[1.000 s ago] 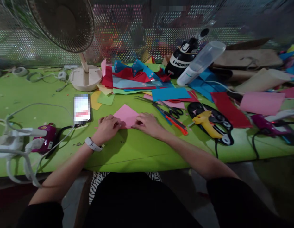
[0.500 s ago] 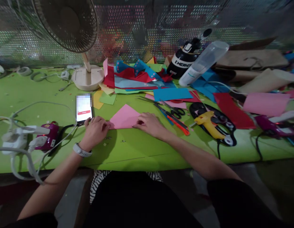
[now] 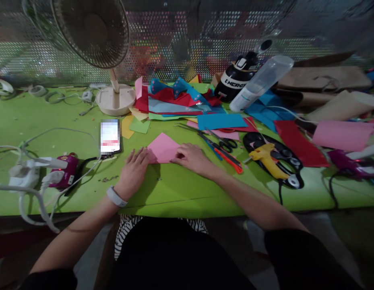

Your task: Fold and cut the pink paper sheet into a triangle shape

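A pink sheet of paper (image 3: 163, 150), folded into a triangle, lies on the green table with its point away from me and its straight edge towards me. My left hand (image 3: 135, 167) lies flat with its fingers stretched out, the fingertips on the paper's left corner. At the right corner, my right hand (image 3: 191, 158) has its thumb and fingers pinched together on the paper. A phone (image 3: 110, 137) lies beyond my left hand. Scissors (image 3: 224, 143) and an orange utility knife (image 3: 230, 161) lie to the right of my right hand.
A yellow glue gun (image 3: 268, 159) rests on a black holder at the right. A fan (image 3: 114, 98) stands at the back left. Coloured paper (image 3: 221, 121), a black bottle (image 3: 232, 82) and a clear bottle (image 3: 262, 84) are at the back. Power plugs and cables (image 3: 26, 175) lie left.
My left hand has moved right and opened from a closed grip at the left corner to lie flat on it. My right hand stays at the right corner. The view has shifted slightly.
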### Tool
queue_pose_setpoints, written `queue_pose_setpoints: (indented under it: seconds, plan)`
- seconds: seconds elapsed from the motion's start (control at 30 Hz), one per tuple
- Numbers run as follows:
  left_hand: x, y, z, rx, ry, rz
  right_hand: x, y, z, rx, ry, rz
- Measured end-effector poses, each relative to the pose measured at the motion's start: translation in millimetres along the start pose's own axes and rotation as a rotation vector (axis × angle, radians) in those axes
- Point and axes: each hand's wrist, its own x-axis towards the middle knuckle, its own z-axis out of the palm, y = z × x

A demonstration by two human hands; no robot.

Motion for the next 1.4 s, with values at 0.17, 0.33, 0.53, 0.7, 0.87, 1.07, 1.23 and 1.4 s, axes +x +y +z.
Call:
queue_pose_setpoints:
  seconds: [0.17,0.33,0.53,0.7,0.87,1.07,1.23,1.4]
  plan:
    - [0,20,18.0,-0.025,0.015,0.018,1,-4,-3,-0.013,-0.013,0.013]
    - [0,27,24.0,-0.049,0.021,-0.006,1,-6,-6,0.0,-0.031,0.031]
    - [-1,30,20.4,-0.026,-0.036,-0.033,2,-5,-3,0.001,-0.027,0.038]
    - [-1,33,19.0,-0.022,-0.046,-0.049,3,-4,-3,-0.005,-0.022,0.031]
    - [-4,34,19.8,-0.02,-0.023,-0.046,3,-3,-2,0.007,-0.024,0.05]
    - [-6,32,22.4,0.001,-0.008,-0.026,6,4,-1,0.015,-0.041,0.043]
    - [-6,31,24.2,-0.012,0.007,-0.009,7,3,-4,-0.042,-0.062,0.073]
    - [-6,30,24.6,-0.028,0.043,0.0,5,1,-5,-0.119,-0.057,0.122]
